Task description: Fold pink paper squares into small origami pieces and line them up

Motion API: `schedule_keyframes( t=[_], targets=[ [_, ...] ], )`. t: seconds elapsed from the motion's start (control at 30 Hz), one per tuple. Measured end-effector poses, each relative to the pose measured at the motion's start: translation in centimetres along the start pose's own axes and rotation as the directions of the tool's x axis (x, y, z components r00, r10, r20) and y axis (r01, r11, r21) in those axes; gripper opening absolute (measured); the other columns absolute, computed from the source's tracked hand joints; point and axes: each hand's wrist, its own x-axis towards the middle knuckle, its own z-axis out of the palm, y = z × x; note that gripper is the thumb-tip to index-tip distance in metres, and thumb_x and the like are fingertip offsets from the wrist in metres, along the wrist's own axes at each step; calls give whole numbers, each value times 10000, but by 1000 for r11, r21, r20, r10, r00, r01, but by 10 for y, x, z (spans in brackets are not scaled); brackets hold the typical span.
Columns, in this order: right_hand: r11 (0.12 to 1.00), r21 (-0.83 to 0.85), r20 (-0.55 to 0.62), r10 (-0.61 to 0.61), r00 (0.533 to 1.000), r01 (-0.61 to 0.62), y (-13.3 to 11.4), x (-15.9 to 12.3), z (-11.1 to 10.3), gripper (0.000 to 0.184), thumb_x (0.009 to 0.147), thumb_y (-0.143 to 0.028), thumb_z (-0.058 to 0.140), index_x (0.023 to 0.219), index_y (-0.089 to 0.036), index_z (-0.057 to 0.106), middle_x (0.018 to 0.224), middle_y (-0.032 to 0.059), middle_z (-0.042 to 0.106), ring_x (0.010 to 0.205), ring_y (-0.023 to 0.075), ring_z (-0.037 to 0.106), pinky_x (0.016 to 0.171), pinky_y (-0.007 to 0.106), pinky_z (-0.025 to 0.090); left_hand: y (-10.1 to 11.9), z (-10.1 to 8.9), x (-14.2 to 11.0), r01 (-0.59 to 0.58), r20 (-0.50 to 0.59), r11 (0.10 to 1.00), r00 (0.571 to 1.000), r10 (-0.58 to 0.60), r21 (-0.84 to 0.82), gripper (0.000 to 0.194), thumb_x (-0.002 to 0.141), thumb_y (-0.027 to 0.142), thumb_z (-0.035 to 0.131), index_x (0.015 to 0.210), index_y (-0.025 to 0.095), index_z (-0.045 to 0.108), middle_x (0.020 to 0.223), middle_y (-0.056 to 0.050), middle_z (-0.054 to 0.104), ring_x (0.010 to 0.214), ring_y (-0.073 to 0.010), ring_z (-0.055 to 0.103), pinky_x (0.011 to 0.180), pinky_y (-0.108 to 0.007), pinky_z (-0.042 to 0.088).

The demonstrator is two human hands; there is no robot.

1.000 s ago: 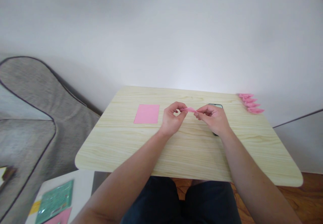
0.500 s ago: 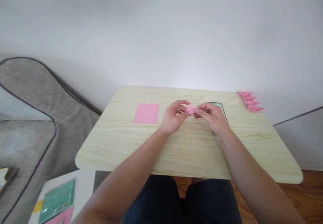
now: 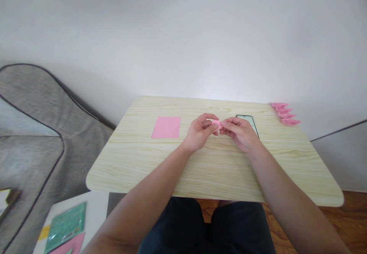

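A small folded piece of pink paper (image 3: 217,124) is pinched between my two hands, just above the middle of the table. My left hand (image 3: 200,130) grips its left side with thumb and fingers. On the other side, my right hand (image 3: 240,131) pinches the right end between thumb and fingertips. Fingers cover much of the paper, so its exact folded shape is hidden. Left of my hands lies a flat pink paper square (image 3: 166,127). Behind my right hand a phone (image 3: 250,119) with a lit screen lies partly covered.
Several folded pink paper pieces (image 3: 286,114) stand in a row at the table's (image 3: 218,170) back right edge. A white wall rises behind. At lower left, a green plastic packet (image 3: 66,223) and pink paper lie on a white surface. A grey sofa (image 3: 83,151) is at left.
My fingers have shifted slightly on the folded pink paper, with the left thumb now further over it. The view has moved a little; the other things lie as before.
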Motion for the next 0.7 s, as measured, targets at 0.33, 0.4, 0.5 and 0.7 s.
schedule_keyframes(
  t=[0.33,0.4,0.5,0.7],
  targets=[
    [937,-312,-31,-172,985,154,3,0,-4,302,776,-481,880,835,-204,772,791,50,778,744,186,707,740,337,554,-2,0,4,49,-97,998,994,-47,24,347,834,465,801,850,146,666,764,-28,729,701,-128,656,676,-255,479],
    [933,-322,-48,-188,981,163,3,0,-3,321,761,-492,887,819,-205,756,778,48,775,735,185,705,719,330,546,-1,1,2,56,-78,998,995,-54,21,353,825,464,815,916,155,669,748,-17,723,700,-131,658,677,-255,474],
    [948,-283,-60,-171,983,147,3,0,-2,348,725,-479,915,886,-220,747,789,38,783,734,186,720,730,331,558,0,1,1,55,-54,997,997,-52,51,409,828,441,825,1101,181,666,650,32,662,655,-127,639,647,-244,447],
    [966,-199,-34,-178,983,168,4,1,0,350,755,-426,902,1019,-252,753,793,17,786,731,175,727,737,323,567,-3,-1,4,30,-45,996,998,-34,-86,282,804,370,846,911,148,710,753,-21,714,696,-124,642,701,-265,483]
  ],
)
